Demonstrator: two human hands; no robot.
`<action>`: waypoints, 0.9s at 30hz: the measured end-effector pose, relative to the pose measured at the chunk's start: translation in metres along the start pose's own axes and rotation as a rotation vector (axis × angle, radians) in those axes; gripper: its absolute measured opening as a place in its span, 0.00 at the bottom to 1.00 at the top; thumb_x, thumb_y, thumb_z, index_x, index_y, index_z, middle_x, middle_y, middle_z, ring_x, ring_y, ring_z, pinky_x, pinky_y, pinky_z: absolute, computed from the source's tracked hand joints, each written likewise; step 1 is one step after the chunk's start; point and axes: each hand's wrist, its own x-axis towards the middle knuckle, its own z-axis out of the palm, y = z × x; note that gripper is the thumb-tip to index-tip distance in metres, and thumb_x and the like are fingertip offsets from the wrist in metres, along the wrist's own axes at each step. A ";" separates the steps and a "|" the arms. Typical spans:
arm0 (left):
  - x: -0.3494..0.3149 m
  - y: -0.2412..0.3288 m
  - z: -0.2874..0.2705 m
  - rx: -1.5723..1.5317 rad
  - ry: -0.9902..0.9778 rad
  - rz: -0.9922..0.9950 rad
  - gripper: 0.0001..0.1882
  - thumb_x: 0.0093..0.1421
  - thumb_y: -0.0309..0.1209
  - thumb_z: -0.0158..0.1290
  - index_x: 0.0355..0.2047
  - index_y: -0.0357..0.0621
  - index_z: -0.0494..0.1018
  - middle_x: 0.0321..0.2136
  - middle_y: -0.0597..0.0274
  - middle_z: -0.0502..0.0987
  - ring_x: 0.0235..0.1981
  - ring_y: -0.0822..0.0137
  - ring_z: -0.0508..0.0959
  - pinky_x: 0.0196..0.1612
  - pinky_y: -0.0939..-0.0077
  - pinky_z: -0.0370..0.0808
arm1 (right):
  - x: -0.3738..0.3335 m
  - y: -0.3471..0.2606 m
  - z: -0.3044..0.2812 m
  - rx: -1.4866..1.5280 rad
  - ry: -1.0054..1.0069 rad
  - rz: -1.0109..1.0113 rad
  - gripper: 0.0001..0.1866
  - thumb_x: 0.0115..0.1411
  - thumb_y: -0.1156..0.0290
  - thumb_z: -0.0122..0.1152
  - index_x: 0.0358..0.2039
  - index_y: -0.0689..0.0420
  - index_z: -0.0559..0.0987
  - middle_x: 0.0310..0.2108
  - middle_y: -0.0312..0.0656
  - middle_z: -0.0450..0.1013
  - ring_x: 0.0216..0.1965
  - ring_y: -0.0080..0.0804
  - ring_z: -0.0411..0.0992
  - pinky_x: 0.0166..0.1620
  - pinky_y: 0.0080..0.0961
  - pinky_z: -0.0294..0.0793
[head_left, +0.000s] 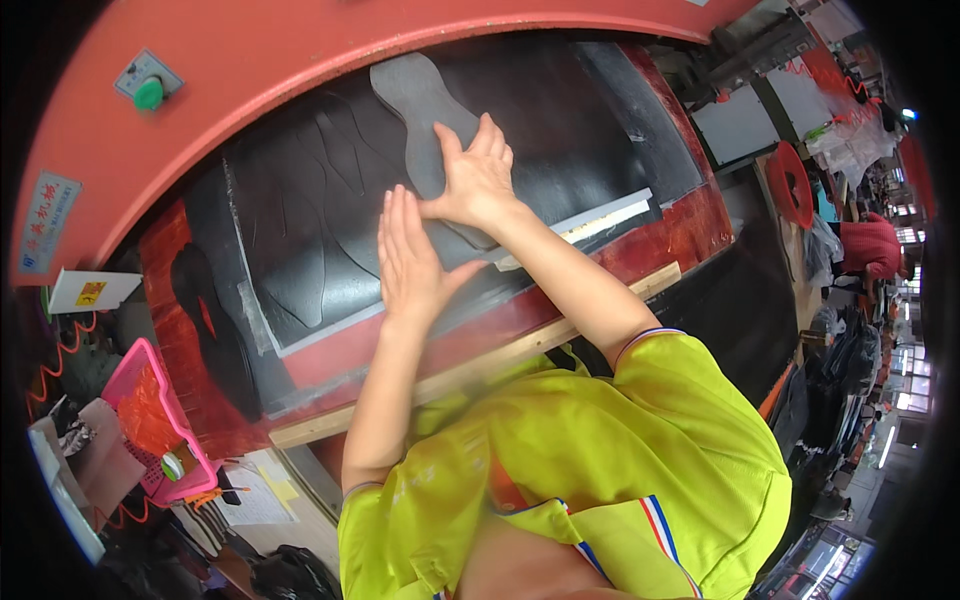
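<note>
A grey sole-shaped piece [412, 92] lies lengthwise on a black sheet [570, 110]. My right hand [478, 180] rests on the grey piece's middle, fingers spread and thumb out. Beside its lower part is my left hand [408, 268], fingers stretched out together and thumb apart, above the sheet. Nothing is gripped in either hand. My left fingertips come close to the right hand's base. Curved sole outlines [292, 270] show in the black sheet to the left. The lower end of the grey piece is partly covered by my right wrist.
A red machine beam [270, 75] with a green button [148, 94] arches over the far side. Black sole-shaped pieces [220, 345] lie at the left. A wooden strip [500, 358] edges the near side. A pink basket [207, 475] stands lower left; a red bowl [790, 190] is right.
</note>
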 end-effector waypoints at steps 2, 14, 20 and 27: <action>-0.023 0.009 0.000 0.002 -0.043 -0.015 0.65 0.34 0.45 0.73 0.65 0.32 0.46 0.64 0.43 0.56 0.67 0.50 0.55 0.68 0.53 0.51 | -0.022 0.009 -0.008 0.048 -0.042 0.009 0.53 0.32 0.49 0.77 0.60 0.57 0.67 0.62 0.76 0.44 0.65 0.69 0.46 0.63 0.52 0.51; -0.085 0.046 -0.002 0.049 -0.120 -0.030 0.59 0.40 0.49 0.70 0.64 0.32 0.50 0.60 0.45 0.64 0.64 0.51 0.61 0.67 0.53 0.51 | -0.069 0.107 -0.087 0.665 -0.065 0.079 0.38 0.37 0.67 0.73 0.54 0.54 0.72 0.51 0.45 0.67 0.52 0.36 0.67 0.57 0.30 0.66; -0.076 0.042 -0.003 0.072 -0.141 -0.028 0.57 0.40 0.46 0.70 0.63 0.30 0.52 0.60 0.46 0.64 0.65 0.51 0.60 0.68 0.55 0.50 | -0.067 0.122 -0.058 -0.013 0.070 -0.009 0.45 0.28 0.55 0.74 0.54 0.40 0.73 0.61 0.68 0.51 0.63 0.67 0.50 0.63 0.50 0.56; -0.035 0.021 0.007 0.111 -0.081 0.011 0.53 0.40 0.46 0.70 0.61 0.32 0.57 0.58 0.48 0.67 0.63 0.52 0.64 0.66 0.54 0.56 | -0.019 0.130 -0.045 -0.009 0.108 -0.077 0.47 0.29 0.51 0.75 0.56 0.43 0.72 0.59 0.72 0.52 0.63 0.68 0.50 0.62 0.51 0.55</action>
